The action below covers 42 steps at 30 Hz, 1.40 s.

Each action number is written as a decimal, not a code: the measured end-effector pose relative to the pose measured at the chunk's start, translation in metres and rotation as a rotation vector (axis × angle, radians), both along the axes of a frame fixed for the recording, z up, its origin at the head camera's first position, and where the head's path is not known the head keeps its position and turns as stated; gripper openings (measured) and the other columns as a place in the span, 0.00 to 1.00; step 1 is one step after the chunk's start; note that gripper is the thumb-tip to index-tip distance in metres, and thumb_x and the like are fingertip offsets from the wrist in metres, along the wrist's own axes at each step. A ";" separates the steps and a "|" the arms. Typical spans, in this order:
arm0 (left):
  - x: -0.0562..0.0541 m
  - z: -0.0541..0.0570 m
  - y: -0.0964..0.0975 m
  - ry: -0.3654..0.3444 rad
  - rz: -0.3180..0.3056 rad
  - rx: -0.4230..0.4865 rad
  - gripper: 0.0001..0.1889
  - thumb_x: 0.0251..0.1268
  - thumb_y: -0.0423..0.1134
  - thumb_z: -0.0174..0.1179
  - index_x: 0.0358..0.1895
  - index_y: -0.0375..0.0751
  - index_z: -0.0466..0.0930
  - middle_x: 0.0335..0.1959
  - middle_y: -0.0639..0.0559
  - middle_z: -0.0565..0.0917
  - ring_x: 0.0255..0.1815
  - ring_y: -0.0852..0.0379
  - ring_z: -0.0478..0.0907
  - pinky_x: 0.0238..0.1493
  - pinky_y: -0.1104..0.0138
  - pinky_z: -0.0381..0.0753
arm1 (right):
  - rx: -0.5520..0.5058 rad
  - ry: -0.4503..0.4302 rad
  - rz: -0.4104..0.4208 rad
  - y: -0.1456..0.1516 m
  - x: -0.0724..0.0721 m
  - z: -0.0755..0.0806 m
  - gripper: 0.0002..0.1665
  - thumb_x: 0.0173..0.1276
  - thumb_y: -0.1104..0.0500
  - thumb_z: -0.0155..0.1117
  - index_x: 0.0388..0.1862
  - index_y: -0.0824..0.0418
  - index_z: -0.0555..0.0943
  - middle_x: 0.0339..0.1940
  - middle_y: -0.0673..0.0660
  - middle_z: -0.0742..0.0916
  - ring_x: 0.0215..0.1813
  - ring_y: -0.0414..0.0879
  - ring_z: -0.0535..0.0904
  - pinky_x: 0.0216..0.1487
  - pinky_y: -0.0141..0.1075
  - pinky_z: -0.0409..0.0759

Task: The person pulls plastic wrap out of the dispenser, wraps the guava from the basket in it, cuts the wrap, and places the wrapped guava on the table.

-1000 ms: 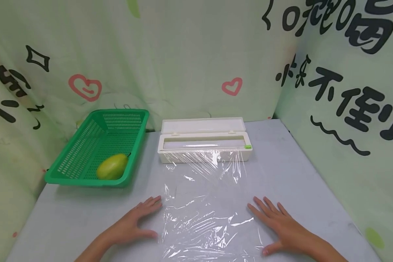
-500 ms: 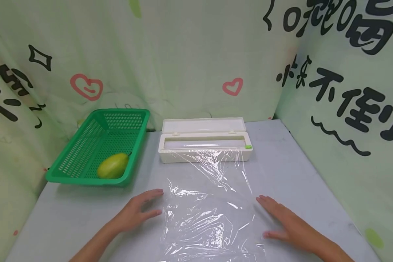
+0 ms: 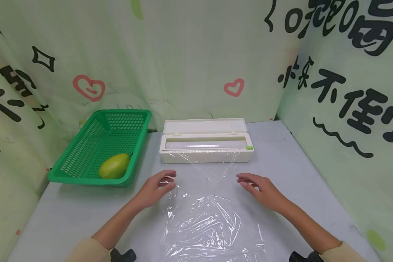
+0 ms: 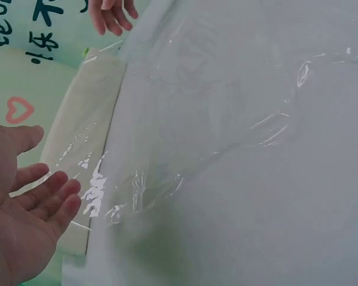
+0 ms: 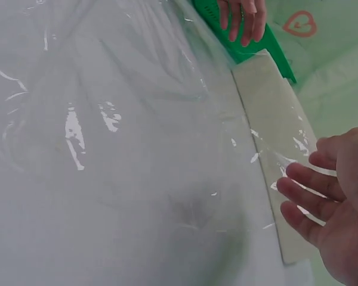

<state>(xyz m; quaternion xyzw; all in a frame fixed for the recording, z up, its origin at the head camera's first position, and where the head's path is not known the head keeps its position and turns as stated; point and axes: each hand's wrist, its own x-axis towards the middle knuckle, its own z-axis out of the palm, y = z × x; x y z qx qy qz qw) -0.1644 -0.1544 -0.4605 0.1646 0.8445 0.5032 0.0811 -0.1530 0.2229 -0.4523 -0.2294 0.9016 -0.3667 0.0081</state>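
A clear sheet of plastic wrap (image 3: 209,222) stretches over the table toward the front, coming out of a white wrap dispenser (image 3: 206,157) whose lid stands open at the back. Beside the wrap's left edge, just in front of the dispenser, my left hand (image 3: 157,189) hovers with loosely bent fingers and nothing in them. Across from it, my right hand (image 3: 260,189) is likewise relaxed near the wrap's right edge. Both wrist views show the left hand (image 4: 33,214) and right hand (image 5: 328,202) with spread fingers, apart from the film.
At the back left stands a green basket (image 3: 99,181) with a yellow-green, pear-like fruit (image 3: 114,166) inside. A green slider (image 3: 249,147) sits at the dispenser's right end. Printed curtains (image 3: 190,65) enclose the grey-white table (image 3: 301,174) at the back and sides.
Both hands have moved forward toward the dispenser and closer together, and their fingers have relaxed from spread to slightly bent. The wrap's wrinkles have shifted; basket and dispenser stay put.
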 end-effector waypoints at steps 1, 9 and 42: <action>-0.002 0.000 0.002 0.002 0.008 -0.011 0.24 0.67 0.40 0.60 0.64 0.36 0.71 0.59 0.40 0.79 0.57 0.47 0.79 0.60 0.58 0.78 | -0.001 -0.021 -0.003 -0.002 -0.004 -0.001 0.20 0.72 0.61 0.57 0.61 0.64 0.76 0.50 0.57 0.87 0.51 0.50 0.84 0.49 0.34 0.83; -0.020 -0.007 0.012 0.116 -0.008 -0.168 0.21 0.68 0.39 0.59 0.62 0.39 0.75 0.60 0.46 0.79 0.58 0.45 0.76 0.58 0.53 0.78 | -0.188 -0.116 0.029 -0.019 -0.037 -0.008 0.18 0.73 0.65 0.53 0.60 0.68 0.76 0.48 0.65 0.87 0.48 0.57 0.85 0.49 0.37 0.84; -0.054 -0.027 0.008 0.295 0.081 -0.422 0.23 0.55 0.35 0.68 0.55 0.33 0.78 0.54 0.39 0.80 0.59 0.41 0.76 0.62 0.50 0.73 | -0.014 -0.056 -0.110 -0.025 -0.088 -0.030 0.15 0.72 0.67 0.53 0.53 0.67 0.81 0.50 0.63 0.87 0.57 0.59 0.81 0.59 0.53 0.77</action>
